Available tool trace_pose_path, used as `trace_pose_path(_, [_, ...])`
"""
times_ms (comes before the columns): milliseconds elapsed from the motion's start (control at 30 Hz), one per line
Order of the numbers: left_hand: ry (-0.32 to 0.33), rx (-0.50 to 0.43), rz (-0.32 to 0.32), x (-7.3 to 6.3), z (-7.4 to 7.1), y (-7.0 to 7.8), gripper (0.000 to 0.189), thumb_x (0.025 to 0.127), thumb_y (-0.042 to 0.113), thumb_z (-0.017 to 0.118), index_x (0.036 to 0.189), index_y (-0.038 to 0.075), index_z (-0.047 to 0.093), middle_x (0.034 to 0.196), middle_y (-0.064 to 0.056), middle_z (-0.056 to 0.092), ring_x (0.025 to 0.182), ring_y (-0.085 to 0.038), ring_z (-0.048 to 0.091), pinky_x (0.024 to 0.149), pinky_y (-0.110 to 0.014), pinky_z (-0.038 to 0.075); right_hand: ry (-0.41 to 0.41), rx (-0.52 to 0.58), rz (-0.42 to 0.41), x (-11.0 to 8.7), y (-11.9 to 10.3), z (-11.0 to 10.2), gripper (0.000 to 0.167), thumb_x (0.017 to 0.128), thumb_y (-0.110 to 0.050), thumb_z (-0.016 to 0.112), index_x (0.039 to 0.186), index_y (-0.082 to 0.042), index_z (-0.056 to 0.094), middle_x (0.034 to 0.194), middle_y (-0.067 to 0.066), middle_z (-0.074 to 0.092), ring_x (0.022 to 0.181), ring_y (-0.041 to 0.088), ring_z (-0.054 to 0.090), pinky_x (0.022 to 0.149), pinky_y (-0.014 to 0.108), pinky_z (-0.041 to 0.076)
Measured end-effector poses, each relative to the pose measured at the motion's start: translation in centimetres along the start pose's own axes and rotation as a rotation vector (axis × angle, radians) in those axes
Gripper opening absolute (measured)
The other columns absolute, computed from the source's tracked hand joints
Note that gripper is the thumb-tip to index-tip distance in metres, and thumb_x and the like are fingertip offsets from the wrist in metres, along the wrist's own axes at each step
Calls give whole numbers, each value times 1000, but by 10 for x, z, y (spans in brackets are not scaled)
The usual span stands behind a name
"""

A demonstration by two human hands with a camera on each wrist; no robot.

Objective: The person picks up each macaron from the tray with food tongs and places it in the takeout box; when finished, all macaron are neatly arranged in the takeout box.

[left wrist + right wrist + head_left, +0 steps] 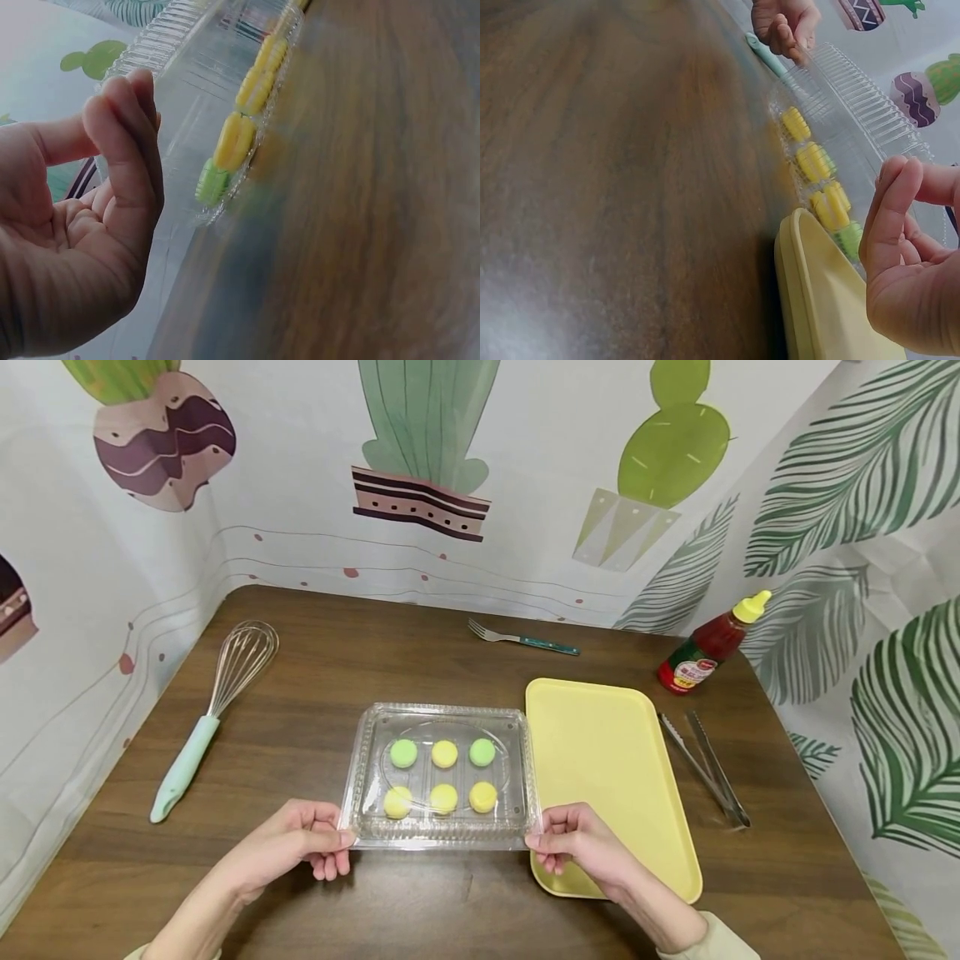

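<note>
A clear plastic box (367, 777) with a ribbed rim stands in front of me, with macarons inside. Two green macarons (403, 753) flank a yellow one in the far row; three yellow macarons (443, 799) make up the near row. My left hand (300, 839) pinches the box's near left corner between thumb and fingers. At the near right corner, my right hand (581, 847) pinches the rim likewise, above the yellow tray (607, 777). In the left wrist view the macarons (236, 141) show on edge through the clear wall. Whether the box touches the table is hard to tell.
A whisk (198, 739) with a mint handle lies at the left. Behind the box is a fork (525, 639). A red sauce bottle (705, 652) stands at the back right, and metal tongs (708, 772) lie right of the tray. Patterned cloth hangs around the wooden table (315, 643).
</note>
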State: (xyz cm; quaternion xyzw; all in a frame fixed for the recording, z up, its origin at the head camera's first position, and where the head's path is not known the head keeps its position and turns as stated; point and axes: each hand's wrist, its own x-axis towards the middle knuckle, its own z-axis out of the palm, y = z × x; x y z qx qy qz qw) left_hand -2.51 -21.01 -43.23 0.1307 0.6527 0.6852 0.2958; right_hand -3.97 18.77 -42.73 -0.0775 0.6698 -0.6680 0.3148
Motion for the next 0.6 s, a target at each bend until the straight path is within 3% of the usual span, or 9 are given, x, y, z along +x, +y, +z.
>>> trace_pose_path(100, [4,22,-6,-1,-1,1,28,99,9,58,91,-18,55,75,-9,69,62,-10,61,56,-23,52,3,6,5,0,0,0,16,90,-5,68,79,1,59,66,0,61,57,8,55,53,18,46])
trace_pose_path(267, [-46,63,-18,-3,-7,2,30,103,13,54,95,-16,56,79,-10,69,65,-9,61,59,-27,54,-19,-28,6,-2,-2,-2,31,94,-8,67,83,18,53,68,2,62,58,9,57,54,19,48])
trace_pose_path(367, [-64,83,-11,-5,-13,1,29,105,13,50,101,-15,56,82,-13,68,67,-11,61,62,-29,55,-37,-72,16,-3,-4,-5,35,96,-10,65,92,22,53,71,5,63,60,10,59,55,21,50])
trace_pose_path(433, [-42,101,5,-7,-18,1,28,106,13,47,104,-13,56,85,-14,67,69,-12,61,63,-30,54,-33,-117,14,-5,-7,-8,33,96,-12,65,96,20,57,74,7,63,61,11,60,56,23,52])
trace_pose_path(600, [95,163,68,-7,-31,4,27,107,12,45,115,-12,54,91,-14,63,76,-15,62,66,-30,54,42,-243,-15,-8,-18,-23,30,97,-13,65,105,15,61,78,16,64,64,13,62,58,29,55])
